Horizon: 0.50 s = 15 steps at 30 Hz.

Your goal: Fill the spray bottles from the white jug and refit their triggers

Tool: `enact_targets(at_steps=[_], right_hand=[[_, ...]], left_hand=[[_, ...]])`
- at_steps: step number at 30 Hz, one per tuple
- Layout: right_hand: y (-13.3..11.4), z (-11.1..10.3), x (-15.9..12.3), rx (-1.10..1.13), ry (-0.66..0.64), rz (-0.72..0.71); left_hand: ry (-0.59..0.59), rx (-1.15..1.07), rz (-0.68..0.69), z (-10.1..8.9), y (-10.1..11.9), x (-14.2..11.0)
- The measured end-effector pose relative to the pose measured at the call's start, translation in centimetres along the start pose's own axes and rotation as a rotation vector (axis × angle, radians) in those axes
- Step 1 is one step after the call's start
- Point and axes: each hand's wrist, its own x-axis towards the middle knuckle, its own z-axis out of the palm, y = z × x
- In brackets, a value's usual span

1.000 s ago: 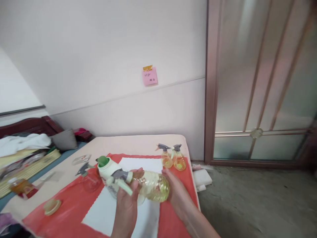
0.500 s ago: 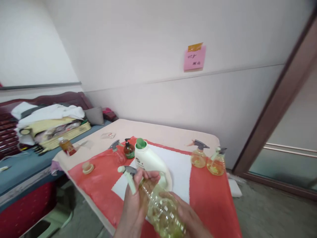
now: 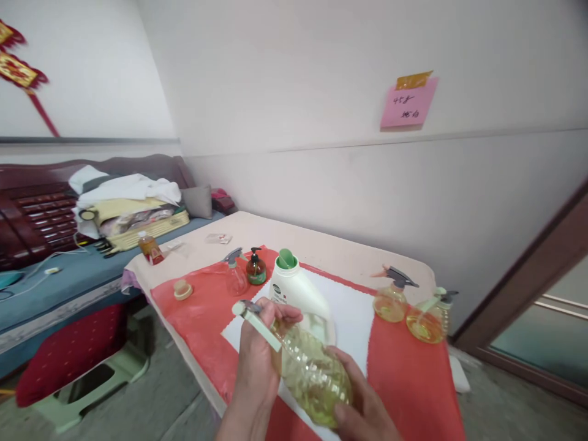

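Head view
Spray bottle: a clear spray bottle [image 3: 312, 376] holding yellow liquid was held tilted above the near edge of the worktop [image 3: 331, 254], its base toward the camera and its pale green trigger head pointing up and left.
Left hand: the left hand [image 3: 260, 355] was closed round the neck and trigger head of the spray bottle, the fingers [image 3: 287, 313] curled over the top of the neck and the trigger lever lying across the back of the thumb side.
Right hand: the right hand [image 3: 362, 407] cupped the belly of the spray bottle from below and from the right, its fingers pressed against the clear plastic; only part of this hand showed at the lower edge.
White jug: a white jug [image 3: 298, 294] with a green spout stood upright on the white cloth [image 3: 353, 315], just behind the left hand.
Small bottles left: a brown pump bottle [image 3: 256, 269] and a clear sprayer [image 3: 236, 278], seemingly empty, stood side by side on the red cloth [image 3: 202, 306], left of the white jug.
Small bottles right: two sprayers stood near the right edge, the grey-headed sprayer [image 3: 391, 297] and the green-handled sprayer [image 3: 429, 318], each partly filled with yellow liquid.
Loose pieces: a round beige cap [image 3: 182, 290] lay on the red cloth; an amber bottle [image 3: 149, 248] stood at the far left corner.
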Motion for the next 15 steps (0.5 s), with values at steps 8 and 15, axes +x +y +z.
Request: enact_targets(at_steps=[8,15], right_hand=[[-1.1,-1.3,1.0,-0.071,0.17,-0.113],[-3.8,-2.2,0.8,-0.052,0.253,-0.146]], left_hand=[[0.206,-0.277,0.015,-0.7,0.7,1.7],[0.519,-0.386,0.188,-3.7,4.8,4.2]])
